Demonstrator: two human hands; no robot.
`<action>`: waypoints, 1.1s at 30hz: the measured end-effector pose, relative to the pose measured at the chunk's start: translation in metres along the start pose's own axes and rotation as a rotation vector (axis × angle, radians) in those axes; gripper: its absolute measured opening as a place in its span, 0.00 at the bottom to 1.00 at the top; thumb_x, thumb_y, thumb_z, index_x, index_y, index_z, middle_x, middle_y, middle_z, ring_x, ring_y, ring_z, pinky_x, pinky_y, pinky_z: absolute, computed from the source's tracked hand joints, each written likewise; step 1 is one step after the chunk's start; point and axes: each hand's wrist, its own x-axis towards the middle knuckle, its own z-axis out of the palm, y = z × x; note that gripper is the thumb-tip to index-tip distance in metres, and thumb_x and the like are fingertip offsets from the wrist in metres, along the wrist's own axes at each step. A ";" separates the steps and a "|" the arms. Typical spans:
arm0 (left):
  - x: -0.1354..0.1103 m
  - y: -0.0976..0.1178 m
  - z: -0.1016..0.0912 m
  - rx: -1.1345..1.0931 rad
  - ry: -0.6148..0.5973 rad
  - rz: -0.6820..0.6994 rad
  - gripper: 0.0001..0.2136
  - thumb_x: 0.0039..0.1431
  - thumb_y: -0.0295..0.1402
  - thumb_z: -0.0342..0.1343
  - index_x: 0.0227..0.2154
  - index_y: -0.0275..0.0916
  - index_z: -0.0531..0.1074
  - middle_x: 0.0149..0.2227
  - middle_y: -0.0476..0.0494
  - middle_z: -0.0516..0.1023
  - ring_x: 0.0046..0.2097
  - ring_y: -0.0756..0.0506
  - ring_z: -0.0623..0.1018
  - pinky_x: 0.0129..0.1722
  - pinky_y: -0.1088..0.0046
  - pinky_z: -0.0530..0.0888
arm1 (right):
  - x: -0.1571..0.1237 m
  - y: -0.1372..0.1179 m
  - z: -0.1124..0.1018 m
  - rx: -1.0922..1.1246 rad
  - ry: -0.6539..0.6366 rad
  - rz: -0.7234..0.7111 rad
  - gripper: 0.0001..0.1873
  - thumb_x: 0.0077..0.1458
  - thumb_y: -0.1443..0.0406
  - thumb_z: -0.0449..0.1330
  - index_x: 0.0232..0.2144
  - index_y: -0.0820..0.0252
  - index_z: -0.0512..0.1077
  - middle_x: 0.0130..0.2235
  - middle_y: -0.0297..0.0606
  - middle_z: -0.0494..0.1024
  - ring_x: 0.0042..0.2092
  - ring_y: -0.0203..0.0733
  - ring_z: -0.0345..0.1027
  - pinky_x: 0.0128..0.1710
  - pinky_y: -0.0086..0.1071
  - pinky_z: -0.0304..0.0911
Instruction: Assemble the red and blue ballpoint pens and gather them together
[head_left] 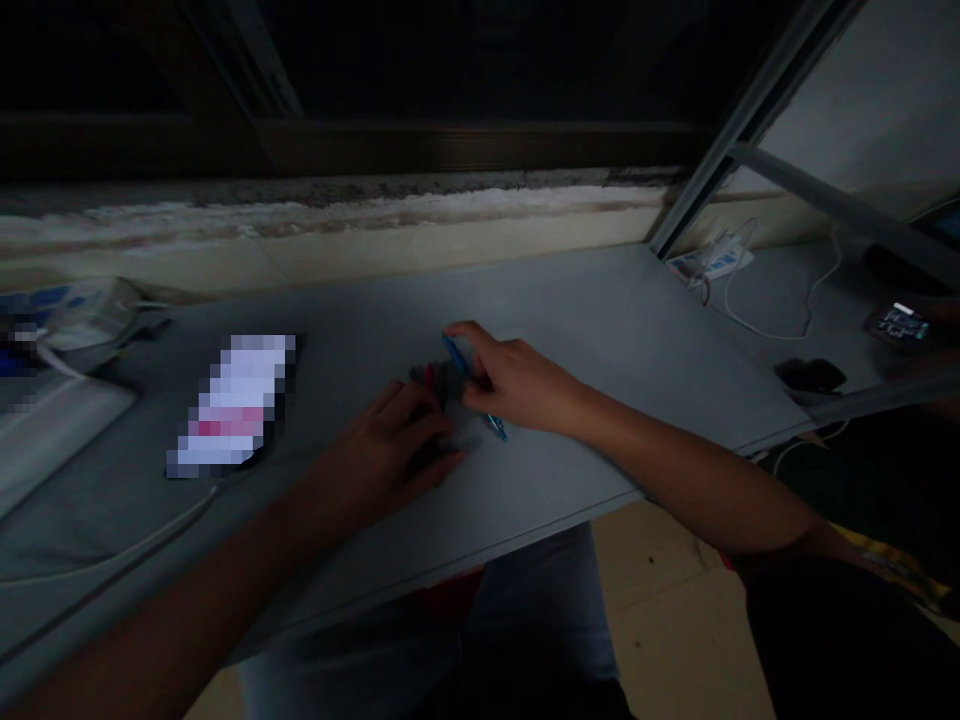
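My right hand point(510, 385) rests on the grey table point(600, 330), fingers closed around a thin blue tool point(496, 427) that looks like a pen or small screwdriver. Its tip end shows by my forefinger and its tail sticks out below the hand. My left hand point(382, 450) lies just left of it, fingers curled onto a small dark object with a bit of red point(433, 378). The light is dim, so I cannot make out what that object is. The two hands almost touch over it.
A phone with a blurred lit screen point(232, 405) lies to the left, a cable point(112, 555) running off it. Boxes point(82, 320) sit at the far left. At the right stand a power strip point(712, 262), white cords, a dark mouse-like thing point(810, 376) and a lit device point(896, 323).
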 end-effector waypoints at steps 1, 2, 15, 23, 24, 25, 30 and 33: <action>0.000 0.000 0.000 -0.024 0.015 -0.008 0.10 0.76 0.41 0.60 0.45 0.41 0.81 0.49 0.38 0.78 0.51 0.37 0.78 0.52 0.59 0.79 | 0.001 0.002 0.001 0.098 0.031 -0.005 0.39 0.64 0.69 0.62 0.74 0.69 0.61 0.36 0.35 0.82 0.33 0.39 0.71 0.38 0.34 0.62; -0.001 0.000 -0.001 -0.047 0.029 -0.018 0.11 0.77 0.43 0.60 0.46 0.40 0.81 0.49 0.38 0.79 0.51 0.37 0.78 0.52 0.59 0.79 | 0.003 0.003 0.002 0.194 0.057 -0.012 0.37 0.62 0.70 0.63 0.71 0.69 0.64 0.34 0.31 0.79 0.32 0.37 0.69 0.37 0.33 0.62; 0.000 0.017 -0.009 -0.054 0.147 -0.183 0.12 0.79 0.41 0.55 0.49 0.40 0.78 0.41 0.42 0.84 0.42 0.41 0.84 0.43 0.66 0.80 | 0.000 -0.007 0.003 1.000 -0.059 0.007 0.26 0.54 0.51 0.78 0.30 0.56 0.67 0.28 0.30 0.79 0.31 0.36 0.78 0.28 0.28 0.69; 0.001 0.018 -0.016 -0.011 0.179 -0.220 0.15 0.80 0.40 0.51 0.54 0.38 0.79 0.41 0.40 0.85 0.41 0.40 0.85 0.44 0.66 0.81 | 0.000 -0.011 0.003 0.892 -0.008 0.078 0.42 0.74 0.36 0.51 0.16 0.54 0.58 0.16 0.30 0.67 0.21 0.31 0.61 0.29 0.29 0.62; 0.002 0.019 -0.018 -0.038 0.163 -0.238 0.16 0.80 0.41 0.50 0.51 0.38 0.80 0.40 0.40 0.84 0.40 0.40 0.85 0.42 0.66 0.80 | 0.000 -0.010 0.003 0.885 -0.015 0.069 0.42 0.75 0.36 0.51 0.16 0.54 0.57 0.15 0.30 0.65 0.21 0.30 0.59 0.29 0.29 0.61; 0.002 0.021 -0.020 -0.084 0.147 -0.260 0.16 0.80 0.42 0.50 0.48 0.38 0.80 0.38 0.41 0.84 0.38 0.41 0.84 0.40 0.67 0.80 | 0.000 -0.010 0.003 0.874 -0.021 0.047 0.41 0.75 0.38 0.52 0.16 0.54 0.57 0.15 0.28 0.63 0.20 0.30 0.57 0.28 0.30 0.60; 0.005 0.032 -0.023 -0.478 -0.036 -0.382 0.21 0.81 0.42 0.44 0.33 0.41 0.74 0.25 0.49 0.77 0.25 0.48 0.76 0.27 0.72 0.73 | -0.005 -0.005 -0.008 0.854 -0.090 -0.186 0.35 0.72 0.43 0.61 0.20 0.55 0.58 0.18 0.22 0.55 0.21 0.28 0.46 0.22 0.30 0.44; 0.006 0.033 -0.025 -0.567 -0.084 -0.424 0.22 0.80 0.43 0.44 0.30 0.42 0.73 0.24 0.49 0.76 0.24 0.47 0.75 0.26 0.73 0.71 | -0.005 0.000 -0.019 0.782 -0.123 -0.328 0.30 0.69 0.48 0.68 0.23 0.57 0.63 0.22 0.23 0.59 0.25 0.28 0.50 0.25 0.28 0.47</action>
